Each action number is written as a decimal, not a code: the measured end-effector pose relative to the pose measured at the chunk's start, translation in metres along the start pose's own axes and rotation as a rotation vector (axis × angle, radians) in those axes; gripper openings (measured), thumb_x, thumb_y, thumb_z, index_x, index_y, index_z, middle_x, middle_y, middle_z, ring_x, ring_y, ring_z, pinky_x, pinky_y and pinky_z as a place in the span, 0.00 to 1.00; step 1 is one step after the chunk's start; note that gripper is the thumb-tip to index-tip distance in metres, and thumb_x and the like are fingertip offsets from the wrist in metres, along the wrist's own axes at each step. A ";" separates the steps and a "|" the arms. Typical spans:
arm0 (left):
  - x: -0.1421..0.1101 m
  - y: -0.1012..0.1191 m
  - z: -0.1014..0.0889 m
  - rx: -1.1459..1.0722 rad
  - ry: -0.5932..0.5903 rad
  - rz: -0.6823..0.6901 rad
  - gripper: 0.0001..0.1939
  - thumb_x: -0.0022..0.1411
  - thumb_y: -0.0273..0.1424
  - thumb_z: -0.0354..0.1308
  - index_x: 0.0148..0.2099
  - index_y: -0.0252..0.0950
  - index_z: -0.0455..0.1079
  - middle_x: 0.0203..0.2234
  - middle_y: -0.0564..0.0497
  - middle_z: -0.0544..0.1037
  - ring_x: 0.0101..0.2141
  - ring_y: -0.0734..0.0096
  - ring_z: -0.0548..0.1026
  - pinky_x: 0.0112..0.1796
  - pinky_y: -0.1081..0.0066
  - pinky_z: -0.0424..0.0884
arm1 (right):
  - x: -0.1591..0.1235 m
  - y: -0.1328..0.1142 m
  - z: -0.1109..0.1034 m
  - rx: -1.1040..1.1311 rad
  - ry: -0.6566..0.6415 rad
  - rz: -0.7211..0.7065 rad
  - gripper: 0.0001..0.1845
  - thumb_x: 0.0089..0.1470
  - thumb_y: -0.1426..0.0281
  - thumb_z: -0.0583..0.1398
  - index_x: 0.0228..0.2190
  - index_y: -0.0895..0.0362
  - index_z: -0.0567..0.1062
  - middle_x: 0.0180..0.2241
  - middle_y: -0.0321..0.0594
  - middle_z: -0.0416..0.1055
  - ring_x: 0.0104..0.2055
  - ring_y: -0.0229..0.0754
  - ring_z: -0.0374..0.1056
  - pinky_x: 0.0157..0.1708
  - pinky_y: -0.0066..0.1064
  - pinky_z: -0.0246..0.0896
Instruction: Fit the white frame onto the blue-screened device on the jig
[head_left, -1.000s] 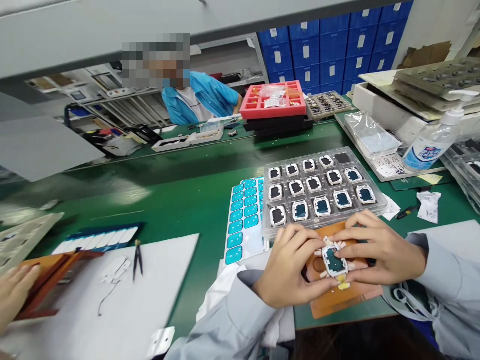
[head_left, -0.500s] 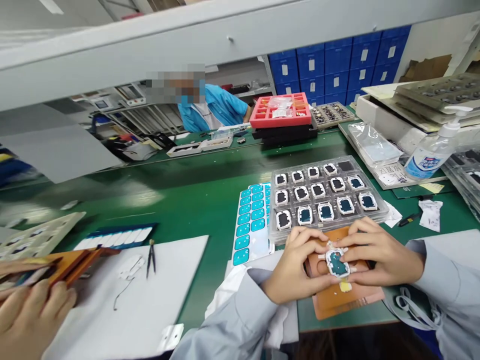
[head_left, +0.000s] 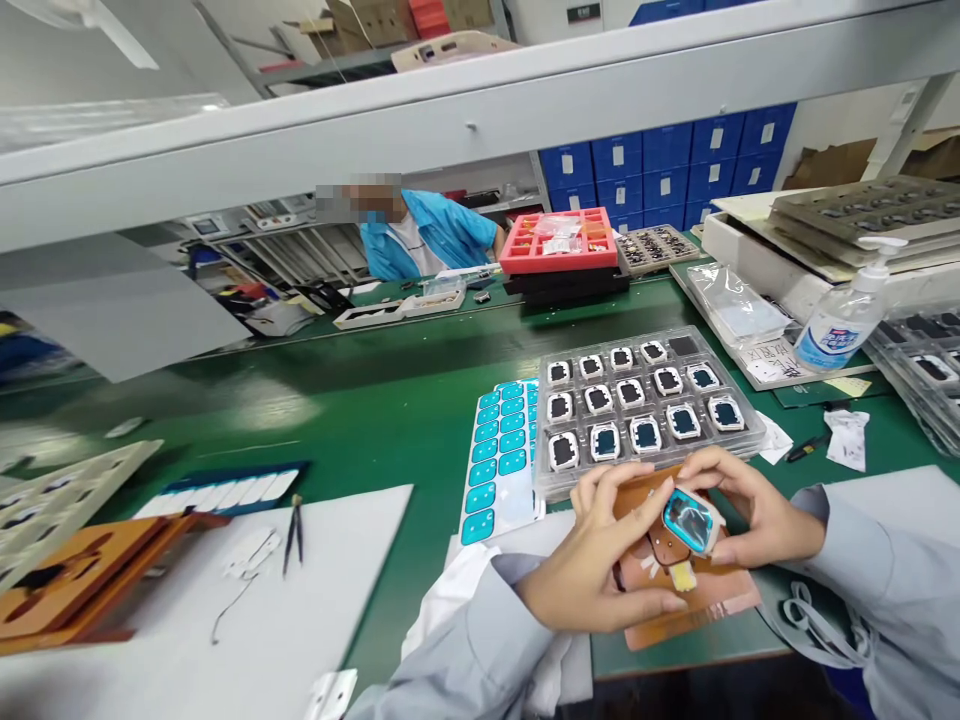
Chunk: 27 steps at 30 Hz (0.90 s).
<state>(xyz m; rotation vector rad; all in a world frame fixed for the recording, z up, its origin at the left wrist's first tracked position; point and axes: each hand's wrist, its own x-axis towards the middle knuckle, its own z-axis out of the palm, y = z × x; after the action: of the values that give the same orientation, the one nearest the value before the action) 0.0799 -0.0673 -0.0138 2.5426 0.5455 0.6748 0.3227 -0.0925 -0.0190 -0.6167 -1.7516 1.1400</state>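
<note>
A white smartwatch case (head_left: 691, 520) is tilted above the orange-brown fixture, its glossy dark face with a teal border showing. Fingers and thumb of my right hand (head_left: 750, 510) grip its right side. My left hand (head_left: 589, 560) has thumb and fingers spread, a fingertip reaching the case's upper left edge. Beneath both hands lies the orange-brown fixture (head_left: 720, 595), with a small yellow piece (head_left: 683, 576) on it. Just behind, a clear plastic tray (head_left: 551, 485) carries rows of similar white cases with dark insides.
Left of the tray are sheets of teal stickers (head_left: 480, 497). Tweezers (head_left: 294, 535) lie on a white mat (head_left: 330, 590), near another orange-brown fixture (head_left: 82, 580). A pump bottle (head_left: 840, 325) stands at right. Across the bench sits a person in blue (head_left: 435, 235).
The watch case has been turned from its green inner side to its glossy face and lifted. My left thumb has come off it. At far left, another person's hand has left the fixture.
</note>
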 end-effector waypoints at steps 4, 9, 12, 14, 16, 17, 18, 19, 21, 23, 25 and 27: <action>0.000 0.000 -0.001 0.039 0.011 0.029 0.50 0.57 0.50 0.64 0.72 0.51 0.41 0.61 0.40 0.53 0.60 0.43 0.53 0.57 0.42 0.55 | -0.002 0.004 -0.006 0.079 0.015 0.107 0.32 0.51 0.54 0.68 0.52 0.52 0.65 0.44 0.43 0.72 0.48 0.46 0.72 0.47 0.36 0.66; 0.000 0.002 -0.002 0.074 0.075 0.082 0.43 0.60 0.47 0.62 0.71 0.47 0.48 0.59 0.40 0.56 0.57 0.47 0.56 0.57 0.47 0.57 | -0.003 0.009 -0.008 0.071 0.041 0.102 0.33 0.50 0.55 0.69 0.53 0.50 0.65 0.47 0.45 0.71 0.51 0.47 0.71 0.48 0.38 0.66; 0.002 0.005 -0.003 0.141 0.213 0.092 0.30 0.63 0.39 0.60 0.66 0.44 0.59 0.54 0.41 0.63 0.54 0.52 0.60 0.54 0.52 0.59 | -0.002 0.008 -0.008 0.076 0.055 0.092 0.32 0.51 0.56 0.68 0.54 0.50 0.65 0.46 0.45 0.72 0.50 0.47 0.71 0.47 0.39 0.68; 0.004 0.007 -0.005 0.195 0.319 0.095 0.21 0.64 0.35 0.59 0.59 0.43 0.66 0.50 0.43 0.68 0.50 0.56 0.63 0.51 0.56 0.61 | -0.001 0.006 -0.008 0.090 0.044 0.061 0.30 0.52 0.58 0.68 0.53 0.50 0.67 0.45 0.43 0.72 0.48 0.46 0.72 0.46 0.37 0.68; 0.006 0.009 -0.006 0.241 0.399 0.123 0.13 0.64 0.33 0.61 0.51 0.41 0.71 0.45 0.45 0.71 0.47 0.59 0.64 0.48 0.60 0.62 | 0.002 0.003 -0.007 0.091 0.015 0.011 0.26 0.53 0.59 0.68 0.51 0.51 0.70 0.44 0.42 0.72 0.46 0.44 0.72 0.46 0.34 0.67; 0.007 0.010 -0.006 0.259 0.423 0.141 0.10 0.63 0.32 0.62 0.47 0.40 0.72 0.44 0.46 0.73 0.46 0.60 0.64 0.47 0.61 0.62 | 0.003 0.002 -0.006 0.089 -0.007 -0.008 0.25 0.53 0.59 0.68 0.51 0.51 0.72 0.43 0.41 0.72 0.44 0.43 0.72 0.45 0.33 0.67; 0.009 0.011 -0.006 0.275 0.439 0.160 0.08 0.62 0.31 0.63 0.44 0.40 0.72 0.42 0.47 0.74 0.44 0.61 0.63 0.46 0.61 0.61 | 0.004 0.000 -0.005 0.085 -0.030 -0.019 0.24 0.54 0.60 0.68 0.50 0.52 0.72 0.42 0.40 0.72 0.43 0.42 0.72 0.45 0.32 0.67; 0.009 0.012 -0.006 0.288 0.448 0.175 0.07 0.61 0.31 0.64 0.42 0.40 0.72 0.41 0.48 0.75 0.43 0.62 0.63 0.46 0.62 0.61 | 0.005 -0.001 -0.005 0.083 -0.053 -0.021 0.23 0.54 0.60 0.67 0.50 0.52 0.73 0.42 0.40 0.72 0.43 0.41 0.72 0.44 0.32 0.67; 0.011 0.013 -0.005 0.310 0.450 0.191 0.06 0.61 0.31 0.65 0.40 0.41 0.71 0.40 0.50 0.76 0.42 0.63 0.63 0.45 0.62 0.60 | 0.007 -0.003 -0.004 0.076 -0.088 -0.014 0.24 0.55 0.59 0.67 0.51 0.53 0.72 0.42 0.41 0.72 0.42 0.41 0.71 0.44 0.32 0.67; 0.011 0.012 -0.005 0.333 0.439 0.195 0.06 0.62 0.31 0.64 0.40 0.42 0.71 0.40 0.51 0.77 0.42 0.63 0.62 0.45 0.61 0.59 | 0.008 -0.004 -0.004 0.044 -0.109 -0.015 0.25 0.55 0.57 0.66 0.51 0.54 0.72 0.42 0.42 0.72 0.42 0.42 0.71 0.43 0.33 0.67; 0.010 0.011 -0.004 0.359 0.416 0.194 0.04 0.62 0.30 0.63 0.39 0.43 0.72 0.40 0.51 0.77 0.43 0.63 0.62 0.45 0.61 0.59 | 0.008 -0.004 -0.004 -0.017 -0.120 -0.022 0.26 0.56 0.54 0.65 0.50 0.55 0.73 0.40 0.42 0.72 0.40 0.42 0.70 0.41 0.33 0.66; 0.010 0.010 -0.004 0.387 0.396 0.204 0.04 0.63 0.28 0.62 0.37 0.44 0.72 0.40 0.52 0.78 0.43 0.63 0.62 0.45 0.61 0.58 | 0.008 -0.003 -0.004 -0.102 -0.118 -0.035 0.27 0.56 0.50 0.63 0.49 0.56 0.74 0.37 0.41 0.72 0.38 0.41 0.68 0.38 0.33 0.64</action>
<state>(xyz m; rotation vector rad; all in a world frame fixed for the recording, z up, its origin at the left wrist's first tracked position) 0.0883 -0.0698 -0.0016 2.8615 0.5961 1.2720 0.3230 -0.0857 -0.0119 -0.5872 -1.9237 1.0875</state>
